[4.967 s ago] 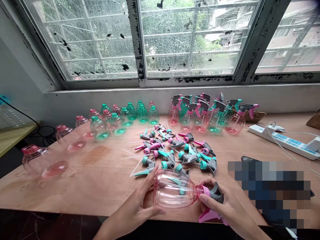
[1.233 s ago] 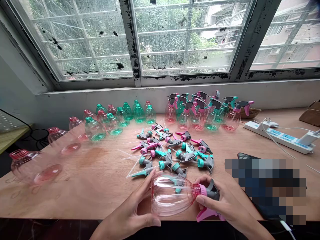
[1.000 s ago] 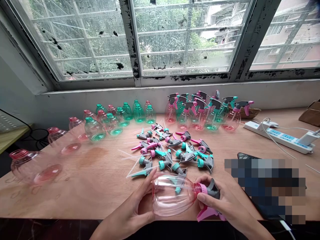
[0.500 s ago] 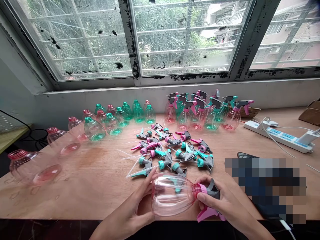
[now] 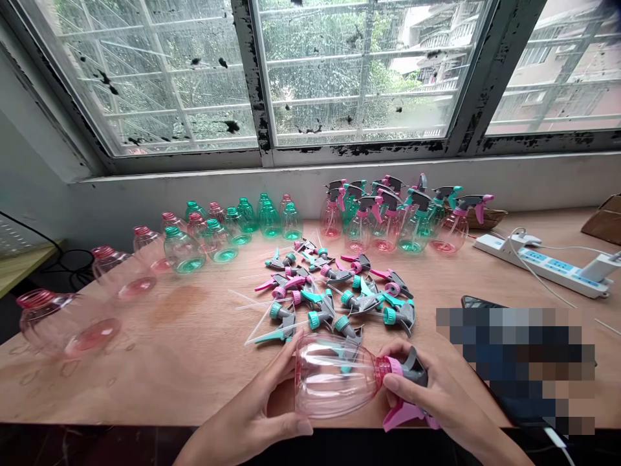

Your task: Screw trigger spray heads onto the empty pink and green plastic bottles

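Note:
A clear pink spray bottle (image 5: 334,391) lies sideways above the table's front edge, its base towards the left. My left hand (image 5: 255,404) is closed round the base end, with the fingers behind and the thumb below. At the neck, my right hand (image 5: 444,398) grips the pink collar of a grey and pink spray head (image 5: 405,415), which sits on the bottle's mouth. Its trigger points down. Just beyond the bottle lies a pile of loose spray heads (image 5: 320,310) in grey with pink or teal, their thin clear tubes sticking out.
Headless pink and green bottles (image 5: 189,251) stand in rows at the left and back. Several bottles with spray heads (image 5: 383,230) are grouped at the back right. A white power strip (image 5: 543,262), its cables and a blurred-out dark device (image 5: 485,303) lie on the right.
My left thumb has slid slightly to the right under the bottle. The bottle and my right hand look almost unmoved.

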The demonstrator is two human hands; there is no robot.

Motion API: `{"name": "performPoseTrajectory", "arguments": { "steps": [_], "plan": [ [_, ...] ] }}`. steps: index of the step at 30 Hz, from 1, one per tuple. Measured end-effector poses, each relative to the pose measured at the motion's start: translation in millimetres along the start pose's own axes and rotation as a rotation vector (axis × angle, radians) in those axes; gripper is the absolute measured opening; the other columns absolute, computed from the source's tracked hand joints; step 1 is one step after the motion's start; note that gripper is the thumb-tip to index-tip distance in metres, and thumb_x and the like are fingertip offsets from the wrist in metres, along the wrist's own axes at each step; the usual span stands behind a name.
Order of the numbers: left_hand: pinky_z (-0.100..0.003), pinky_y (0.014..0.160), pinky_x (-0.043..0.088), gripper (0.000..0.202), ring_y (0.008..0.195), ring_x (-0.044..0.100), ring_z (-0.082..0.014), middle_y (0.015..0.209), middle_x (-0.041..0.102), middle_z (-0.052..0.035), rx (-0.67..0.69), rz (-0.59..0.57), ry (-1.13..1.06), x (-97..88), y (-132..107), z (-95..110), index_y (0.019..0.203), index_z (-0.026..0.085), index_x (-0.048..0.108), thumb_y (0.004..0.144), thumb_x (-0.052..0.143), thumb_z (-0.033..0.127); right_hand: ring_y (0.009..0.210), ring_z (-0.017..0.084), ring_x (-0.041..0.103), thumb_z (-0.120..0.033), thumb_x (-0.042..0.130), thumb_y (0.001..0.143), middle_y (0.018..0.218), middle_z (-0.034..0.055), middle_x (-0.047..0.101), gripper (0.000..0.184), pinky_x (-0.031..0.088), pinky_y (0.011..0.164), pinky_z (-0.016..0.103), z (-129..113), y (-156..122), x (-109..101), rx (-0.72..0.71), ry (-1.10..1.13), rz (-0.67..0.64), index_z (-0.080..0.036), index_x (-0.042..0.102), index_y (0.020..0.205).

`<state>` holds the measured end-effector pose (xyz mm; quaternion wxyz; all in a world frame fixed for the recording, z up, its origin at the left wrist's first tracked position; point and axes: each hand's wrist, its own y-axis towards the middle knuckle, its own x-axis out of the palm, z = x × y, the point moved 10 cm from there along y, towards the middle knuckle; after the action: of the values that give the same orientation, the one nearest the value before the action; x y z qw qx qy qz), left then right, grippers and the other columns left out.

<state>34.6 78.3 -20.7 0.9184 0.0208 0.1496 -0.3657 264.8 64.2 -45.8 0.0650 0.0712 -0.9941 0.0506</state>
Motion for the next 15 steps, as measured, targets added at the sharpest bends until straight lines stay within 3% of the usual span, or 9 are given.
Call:
{"name": "performPoseTrajectory", "arguments": {
  "steps": [6,11,15],
  "plan": [
    [-0.047,0.13,0.02,0.083,0.16,0.018,-0.0281,0.176,0.009,0.003,0.071,0.009,0.034,1.0,-1.6,6.4,0.162,0.048,-0.001,0.103,0.057,0.044,0.059,0.017,0.065,-0.045,0.083,0.085,0.064,-0.0007,0.072,0.034,0.051,0.056,0.024,-1.3,0.0,0.2,-0.013,-0.011,-0.011,-0.018,0.067,0.096],
    [-0.05,0.13,0.018,0.104,0.161,0.016,-0.0312,0.176,0.012,0.0004,0.029,0.006,0.003,0.5,-1.1,0.2,0.163,0.045,0.0,0.09,0.075,0.047,0.056,0.014,0.062,-0.046,0.085,0.083,0.064,-0.0019,0.07,0.038,0.05,0.054,0.022,2.2,0.0,2.0,0.011,0.016,-0.016,-0.017,0.066,0.098],
    [-0.05,0.13,0.018,0.1,0.161,0.014,-0.0315,0.176,0.011,0.0018,0.014,0.002,0.031,-0.8,-1.6,-1.4,0.163,0.046,0.006,0.09,0.075,0.049,0.055,0.013,0.06,-0.047,0.084,0.083,0.063,-0.0019,0.07,0.038,0.048,0.053,0.022,3.1,0.1,2.1,0.01,0.011,-0.019,-0.017,0.065,0.098]
  ]
}}
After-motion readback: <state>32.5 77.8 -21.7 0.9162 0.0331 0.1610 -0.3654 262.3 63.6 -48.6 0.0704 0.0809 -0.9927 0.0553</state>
